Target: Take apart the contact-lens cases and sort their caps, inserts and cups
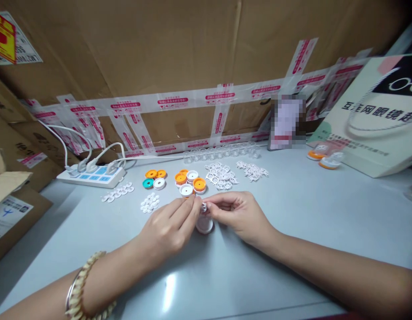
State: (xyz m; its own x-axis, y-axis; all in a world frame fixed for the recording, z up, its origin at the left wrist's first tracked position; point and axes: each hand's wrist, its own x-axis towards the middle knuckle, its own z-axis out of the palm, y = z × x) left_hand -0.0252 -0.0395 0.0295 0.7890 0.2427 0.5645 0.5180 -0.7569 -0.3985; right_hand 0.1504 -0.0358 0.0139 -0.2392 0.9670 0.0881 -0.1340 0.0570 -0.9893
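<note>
At the middle of the table, my left hand (pixel 174 222) and my right hand (pixel 241 215) meet with pinched fingertips on one small white plastic part (pixel 204 207). Fingers cover most of that part, so its full shape is hidden. Just below it a round white cap (pixel 204 225) lies on the table. Behind my hands sits a cluster of round orange and white caps (pixel 199 185). Small white discs (pixel 150 202) are heaped left of my left hand. Flat white openwork pieces (pixel 222 176) lie beyond my right hand.
A white power strip (pixel 93 176) with plugged cables stands at the left, near an open carton (pixel 16 213). Clear round cups (pixel 222 152) line the back below a big cardboard box (pixel 159 58). A phone (pixel 286 122), a paper bag (pixel 375 120) and two capped pieces (pixel 330 160) are at the right.
</note>
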